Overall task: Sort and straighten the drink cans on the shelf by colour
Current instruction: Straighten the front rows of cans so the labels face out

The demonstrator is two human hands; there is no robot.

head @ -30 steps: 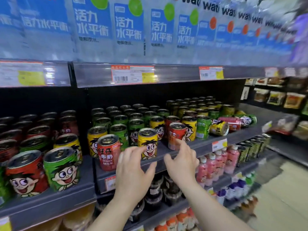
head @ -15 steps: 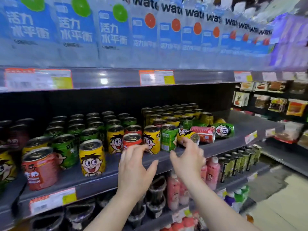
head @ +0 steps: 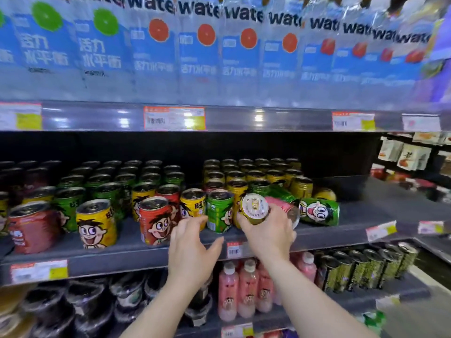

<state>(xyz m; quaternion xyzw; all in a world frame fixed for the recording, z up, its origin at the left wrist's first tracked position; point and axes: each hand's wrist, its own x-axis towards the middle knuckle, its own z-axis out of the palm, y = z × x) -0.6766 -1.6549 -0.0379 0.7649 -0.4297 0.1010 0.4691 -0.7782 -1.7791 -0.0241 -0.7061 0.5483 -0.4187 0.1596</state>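
On the middle shelf (head: pixel 366 215) I see the cans mixed by colour: a red can (head: pixel 154 220) and a yellow can (head: pixel 97 223) stand at the front, a green can (head: pixel 219 211) is upright just left of my right hand (head: pixel 268 230), and further green and yellow rows run back into shadow where their colours get hard to read. My right hand holds a tipped can (head: pixel 254 209) with its end turned toward me; my fingers are clamped round its body, so I can only see a yellow rim and the pale end, not its label. Behind that hand lies a pink can (head: pixel 280 203) on its side, mostly hidden by my knuckles. Beside it lies a green can on its side (head: pixel 319 212), its cartoon face toward me. A yellow one behind it is half covered. My left hand (head: pixel 192 247) hovers at the shelf edge just below the upright green can, fingers spread apart and holding nothing; whether a fingertip touches the can I cannot tell. At far left the row is cut off by the frame. Water bottles (head: pixel 202 52) above are blurred, and the price tags (head: pixel 174 117) are unreadable. Pink bottles (head: pixel 246 289) below are partly blocked by my arms.
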